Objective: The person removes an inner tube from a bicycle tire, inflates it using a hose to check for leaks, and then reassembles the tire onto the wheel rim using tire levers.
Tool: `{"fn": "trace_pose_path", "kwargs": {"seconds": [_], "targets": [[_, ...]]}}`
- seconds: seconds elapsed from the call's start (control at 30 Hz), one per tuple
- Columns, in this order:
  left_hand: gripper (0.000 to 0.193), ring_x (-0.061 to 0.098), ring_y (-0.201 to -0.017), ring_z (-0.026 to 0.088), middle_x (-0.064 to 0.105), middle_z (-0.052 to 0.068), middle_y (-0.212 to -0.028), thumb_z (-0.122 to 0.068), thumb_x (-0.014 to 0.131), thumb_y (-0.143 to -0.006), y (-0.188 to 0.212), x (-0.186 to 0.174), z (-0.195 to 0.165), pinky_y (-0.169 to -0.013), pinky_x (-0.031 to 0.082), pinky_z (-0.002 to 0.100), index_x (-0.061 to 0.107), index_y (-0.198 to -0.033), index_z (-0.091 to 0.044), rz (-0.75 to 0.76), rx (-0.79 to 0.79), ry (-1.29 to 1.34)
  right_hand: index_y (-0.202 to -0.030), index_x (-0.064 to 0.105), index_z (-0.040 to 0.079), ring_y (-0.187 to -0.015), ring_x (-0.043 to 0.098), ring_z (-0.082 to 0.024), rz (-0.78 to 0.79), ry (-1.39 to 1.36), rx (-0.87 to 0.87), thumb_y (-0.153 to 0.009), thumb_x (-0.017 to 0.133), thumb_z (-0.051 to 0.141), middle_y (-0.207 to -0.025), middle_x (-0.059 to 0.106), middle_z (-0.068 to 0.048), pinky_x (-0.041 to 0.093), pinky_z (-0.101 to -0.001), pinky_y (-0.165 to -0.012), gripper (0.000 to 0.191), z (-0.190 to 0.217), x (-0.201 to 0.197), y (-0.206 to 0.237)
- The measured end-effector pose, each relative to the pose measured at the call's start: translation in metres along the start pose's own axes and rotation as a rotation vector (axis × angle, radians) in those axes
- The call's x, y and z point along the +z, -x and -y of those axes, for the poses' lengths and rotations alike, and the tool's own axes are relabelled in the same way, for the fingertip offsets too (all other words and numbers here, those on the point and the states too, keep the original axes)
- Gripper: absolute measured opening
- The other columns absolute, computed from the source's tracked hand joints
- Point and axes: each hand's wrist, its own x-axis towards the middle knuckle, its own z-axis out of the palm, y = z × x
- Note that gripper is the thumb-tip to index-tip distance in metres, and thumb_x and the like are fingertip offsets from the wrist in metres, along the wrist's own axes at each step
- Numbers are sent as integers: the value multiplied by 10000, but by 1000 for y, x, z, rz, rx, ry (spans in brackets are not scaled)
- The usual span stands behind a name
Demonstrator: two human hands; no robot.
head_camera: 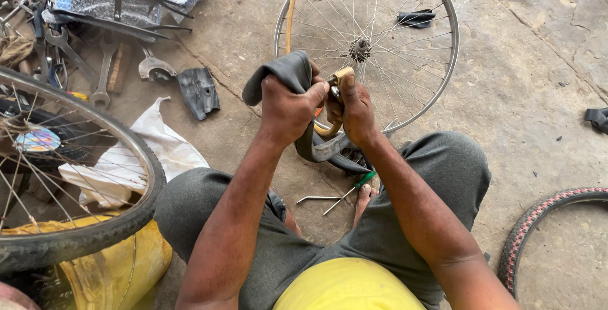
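Black rubber inner tube (288, 72), folded and bunched, held up above the concrete floor (525, 82) between the knees, in front of the bare spoked wheel rim (443, 31) lying flat toward the floor's far edge. Left hand (288, 108) fisted over the fold, fingers (311, 93) wrapped tight round the rubber, wrist straight, forearm angled up from the left knee. Right hand (354, 110) closed on a small brass-coloured metal tool (339, 82) pressed against the tube beside the left thumb, fingers curled narrow, elbow resting near the right thigh. Likely risks, judging from this grip: tool edge slipping off the slick rubber toward the left thumb, since both hands sit touching; a nick or pinch in the tube if pressed too hard across the crease; the loose lower loop sagging to the gritty floor and picking up dirt. Green-handled screwdriver (358, 184) and bent steel rod (316, 198) close by the feet, easy to tread on.
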Motion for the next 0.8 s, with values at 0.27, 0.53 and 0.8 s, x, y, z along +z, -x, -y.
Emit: {"fn": "trace_pose_path", "kwargs": {"seconds": [0.27,0.53,0.8], "targets": [[145,723,-693,106,698,55,-810,26,712,-903,3,1,16,-594,630,252,629,-1022,14,-7,-99,70,-967,572,69,-505,335,-51,-69,72,106,-1049,395,639,-634,390,46,292,-255,-435,603,0,4,4],[210,750,-730,130,709,78,-848,36,692,-900,9,1,16,-644,665,264,632,-1101,39,-37,-125,102,-957,594,63,-510,408,-40,-70,210,52,-1045,370,664,-639,448,38,369,-243,-423,647,-8,7,3],[269,739,-718,135,702,62,-840,18,706,-885,16,4,11,-634,651,256,615,-1138,36,-96,-136,100,-962,564,79,-543,451,-39,-58,215,26,-1026,368,678,-704,545,17,408,-237,-444,634,-4,11,3]]}}
